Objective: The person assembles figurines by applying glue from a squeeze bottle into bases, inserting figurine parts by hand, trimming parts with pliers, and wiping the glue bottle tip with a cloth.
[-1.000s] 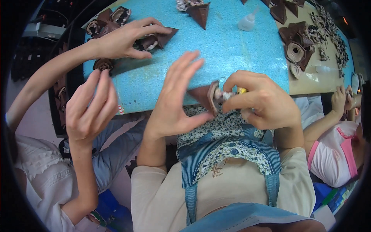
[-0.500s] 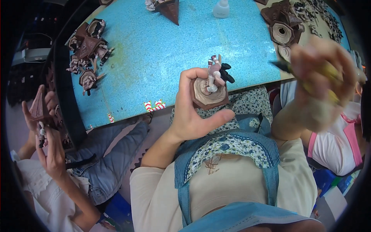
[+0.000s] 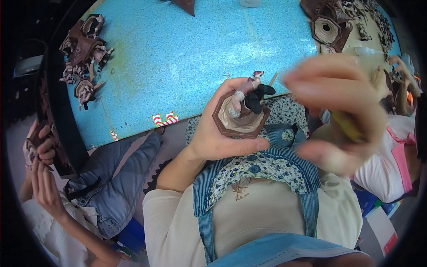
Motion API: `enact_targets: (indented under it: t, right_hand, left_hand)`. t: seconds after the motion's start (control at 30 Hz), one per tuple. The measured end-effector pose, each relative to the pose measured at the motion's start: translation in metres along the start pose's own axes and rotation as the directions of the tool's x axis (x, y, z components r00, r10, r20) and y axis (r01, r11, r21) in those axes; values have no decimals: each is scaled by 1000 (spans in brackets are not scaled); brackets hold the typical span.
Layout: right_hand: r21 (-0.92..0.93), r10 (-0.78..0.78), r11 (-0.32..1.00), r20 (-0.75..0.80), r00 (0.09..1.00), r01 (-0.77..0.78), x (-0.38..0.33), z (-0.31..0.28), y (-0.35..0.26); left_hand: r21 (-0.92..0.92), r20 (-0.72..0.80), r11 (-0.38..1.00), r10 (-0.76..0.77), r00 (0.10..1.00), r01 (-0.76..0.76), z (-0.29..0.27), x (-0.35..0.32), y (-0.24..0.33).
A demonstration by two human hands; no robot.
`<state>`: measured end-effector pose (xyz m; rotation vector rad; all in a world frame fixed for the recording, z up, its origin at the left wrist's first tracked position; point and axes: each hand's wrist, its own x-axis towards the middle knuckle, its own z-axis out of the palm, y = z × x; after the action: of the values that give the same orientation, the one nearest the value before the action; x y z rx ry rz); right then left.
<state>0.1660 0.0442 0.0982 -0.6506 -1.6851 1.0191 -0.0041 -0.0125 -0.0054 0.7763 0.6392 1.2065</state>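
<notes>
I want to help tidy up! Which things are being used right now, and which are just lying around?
In use:
- brown base with small figures, in the left hand
- blurred yellow thing, in the right hand

Lying about:
- pile of brown pieces
- brown ring-shaped bases
- blue table

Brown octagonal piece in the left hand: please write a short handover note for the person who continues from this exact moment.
Left hand: holds the brown octagonal piece above the lap, at the near edge of the blue table; small pink and black figures stand on top of it.
Right hand: raised close to the camera and blurred; something yellow sits between its fingers, what it is I cannot tell.
Spare parts: one heap of brown pieces at the table's left, another at its far right.
Done: figures are on the piece.
Left: whether they are fixed cannot be judged.
</notes>
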Motion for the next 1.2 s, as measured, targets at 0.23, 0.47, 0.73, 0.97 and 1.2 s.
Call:
enact_targets:
  t: [0.23,0.47,0.73,0.97,1.2]
  right_hand:
    - [-404,74,903,482,873,146,15,5,25]
    - [-381,-45,919,154,987,101,14,-13,14]
    - [676,-139,737,169,976,-12,10,-4,8]
    - [651,-180,759,185,966,17,11,18,22]
    - [659,-124,751,190,974,-33,13,23,21]
  left_hand:
    - [334,13,931,151,988,-147,6,4,0]
    - [330,-85,898,335,938,-290,13,13,-8]
    - [325,-46,870,407,912,-372,15,20,-11]
    - [311,63,879,360,931,-361,1,23,-2]
    - [279,83,931,220,972,-234,-2,25,9]
